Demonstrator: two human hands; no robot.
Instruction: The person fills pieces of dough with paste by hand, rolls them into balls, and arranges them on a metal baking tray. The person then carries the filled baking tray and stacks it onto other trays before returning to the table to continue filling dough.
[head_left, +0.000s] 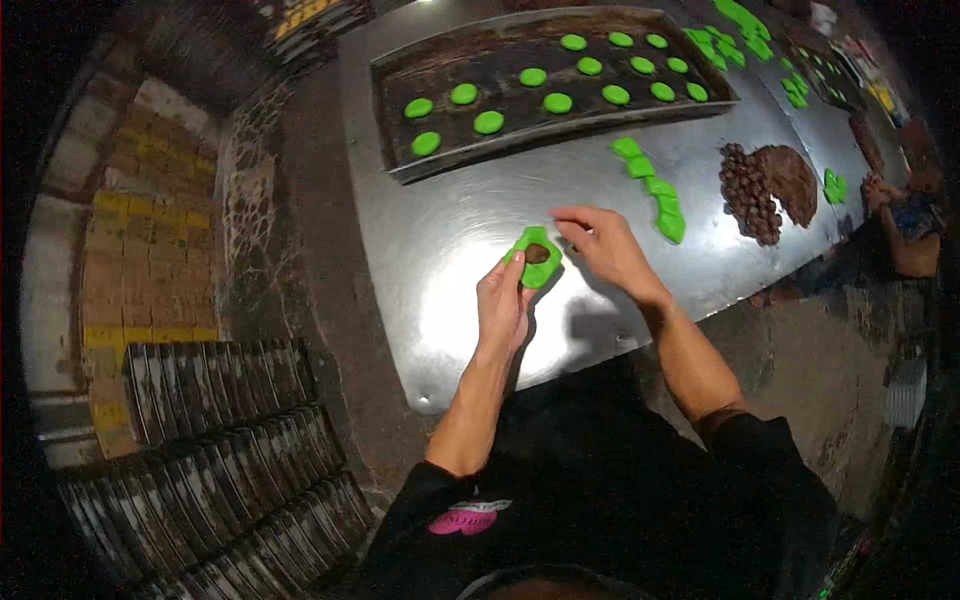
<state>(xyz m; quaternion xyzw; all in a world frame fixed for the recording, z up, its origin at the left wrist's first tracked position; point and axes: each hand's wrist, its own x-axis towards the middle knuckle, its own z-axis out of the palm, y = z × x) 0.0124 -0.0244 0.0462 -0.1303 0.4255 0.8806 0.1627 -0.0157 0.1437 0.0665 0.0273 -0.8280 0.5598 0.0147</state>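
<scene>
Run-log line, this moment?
left hand: holds green dough, brown lump on it | right hand: beside dough | tray: green rounds | table: green pieces, brown balls

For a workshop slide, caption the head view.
Left hand holds a green piece topped with a brown lump; right hand beside it; tray of green rounds beyond.

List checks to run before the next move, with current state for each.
1. Left hand holding green dough: ok.
2. Brown ball seated on the dough: ok.
3. Dough wrapped over the ball: not ok, its top is exposed.
4. Right hand free of material: cannot tell, fingertips partly hidden.
5. Bare space in the tray: ok, upper left is bare.
6. More green pieces and brown balls on the table: ok.
</scene>
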